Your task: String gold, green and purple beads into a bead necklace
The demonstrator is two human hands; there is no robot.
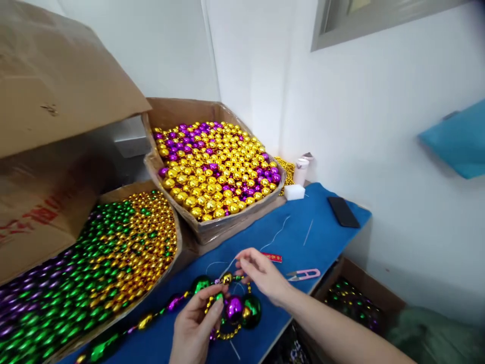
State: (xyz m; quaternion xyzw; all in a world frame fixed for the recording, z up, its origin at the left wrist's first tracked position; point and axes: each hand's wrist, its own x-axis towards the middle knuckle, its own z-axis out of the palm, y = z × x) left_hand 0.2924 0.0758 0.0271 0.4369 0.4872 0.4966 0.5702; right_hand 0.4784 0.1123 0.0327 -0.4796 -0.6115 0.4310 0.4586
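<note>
Both hands are in close over the blue tabletop (322, 247), near each other but not touching as far as I can see: the left hand (197, 318) pinches the bead string (176, 302), and the right hand (267, 275) has its fingertips closed on a white thread (228, 266) rising from it. The string runs along the tabletop's near left part, bunching at the hands, where a big purple ball (234, 307) sits beside a big green ball (251, 311); the left fingers hide some of the beads here. Right behind the right hand, a red strip (273, 258) lies on the tabletop, partly covered. Pink snips (306, 274) rest by the tabletop's right edge, blades toward the hand. Further up the tabletop there's a dark phone (343, 212) near the far right corner, and a white block (294, 192) at the far end with a pale bottle (300, 172) behind it. Crowding the tabletop's left side, a big box (215, 231) brims with gold and purple balls; nearer, a second box (185, 245) heaped with green, gold and purple beads hems in the string, a cardboard flap (68, 76) looming above. Below the tabletop's right edge, another carton (382, 285) holds dark, shiny beads.
</note>
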